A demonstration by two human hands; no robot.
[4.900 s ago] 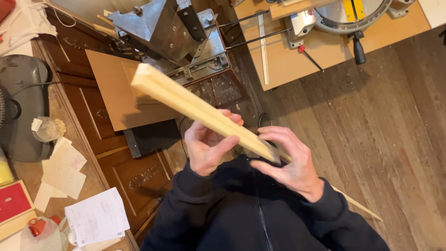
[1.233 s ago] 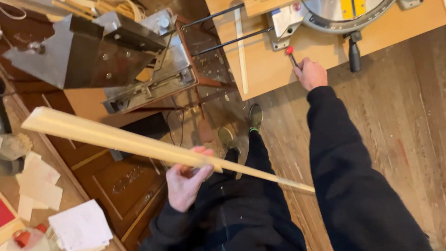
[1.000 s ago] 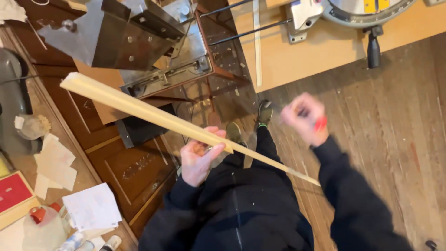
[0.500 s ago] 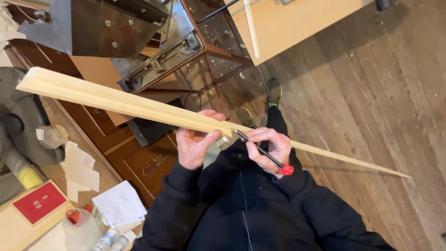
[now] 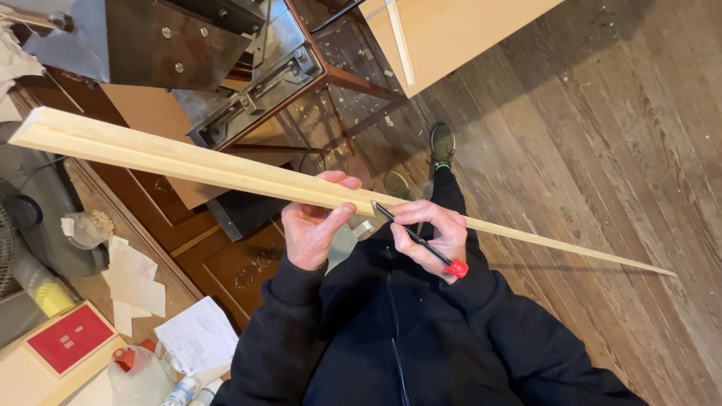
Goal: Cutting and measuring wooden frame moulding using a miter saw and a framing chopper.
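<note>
Above dusty floorboards (image 5: 602,150), left hand (image 5: 316,225) grips a pale strip (image 5: 188,165) running left-right; right hand (image 5: 436,233) pinches a pen (image 5: 417,242), its tip touching the strip.

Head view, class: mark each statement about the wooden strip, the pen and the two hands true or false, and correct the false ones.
1. The left hand holds the wooden strip. True.
2. The right hand holds a hammer. False: it holds a black pen with a red end.
3. The pen's tip meets the strip. True.
4. The strip lies flat on the floor. False: it is held up above the wooden floor.
5. A red and white box shows at lower left. True.
</note>
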